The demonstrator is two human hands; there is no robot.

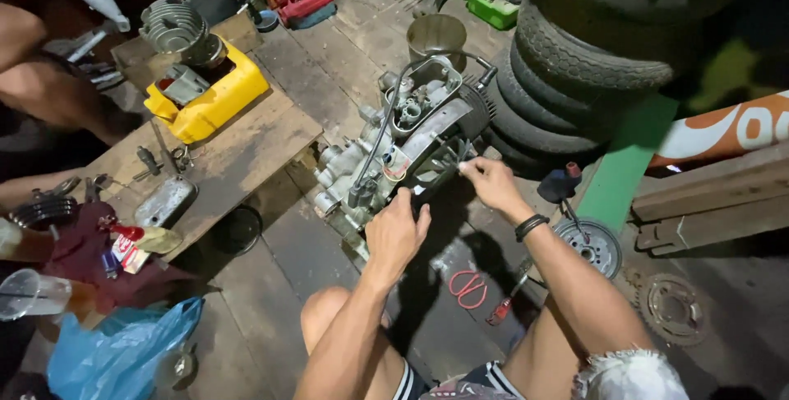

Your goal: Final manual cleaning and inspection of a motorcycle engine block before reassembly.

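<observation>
Left hand: left hand (396,232) lies on the near end of the engine (403,141), fingers curled and clamped on its casing.
Right hand: right hand (491,184) is at the engine's right side, fingertips pinched together on a small part by the fins; a dark band circles the wrist.
Engine: grey metal, lying on the plank floor (308,80) between the person's knees and the tyres (575,63), its open top showing valve parts, with a thin black hose running along it.
Cup: a metal cup (436,36) stands just beyond the engine.
Bench: a low wooden bench (246,145) to the left carries a yellow can (209,96), a finned cylinder (174,29), a grey cover (166,201) and small tools.
Floor near knees: red scissors (468,288) and a red-handled screwdriver (505,301) lie close together by the right leg; a sprocket (674,308) lies further right.
Lower left: a blue bag (123,351) sits near a clear cup (33,293).
Other person: a bare arm (41,88) shows at the left edge.
</observation>
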